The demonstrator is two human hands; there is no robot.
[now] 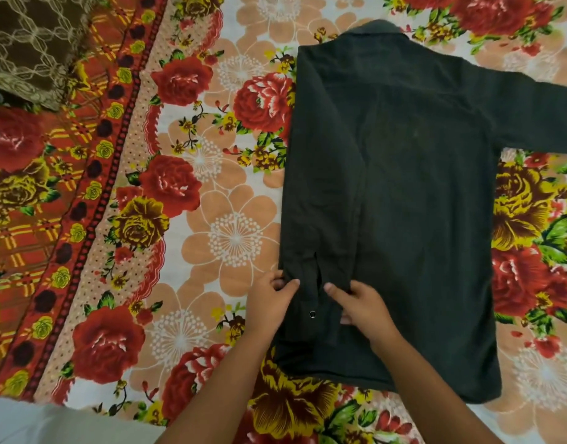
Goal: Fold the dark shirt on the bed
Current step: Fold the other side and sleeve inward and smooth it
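Brown patterned cloth (29,43) sits far top-left, well apart from the work. Wide stretch of floral bed (211,203) lies open left of the shirt. Left hand (269,306) pinches folded-in sleeve (320,219) at shirt's left edge, thumb on top. Dark shirt (404,187) lies flat, right of ctr, collar away. Right hand (362,309), fingers curled, grips same sleeve's cuff nr snap (312,314). Other sleeve (538,107) runs off right edge.

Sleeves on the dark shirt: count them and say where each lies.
2. The folded sleeve lies down the dark shirt's left side, its cuff held by left hand and right hand; the outstretched sleeve runs right, past the frame.
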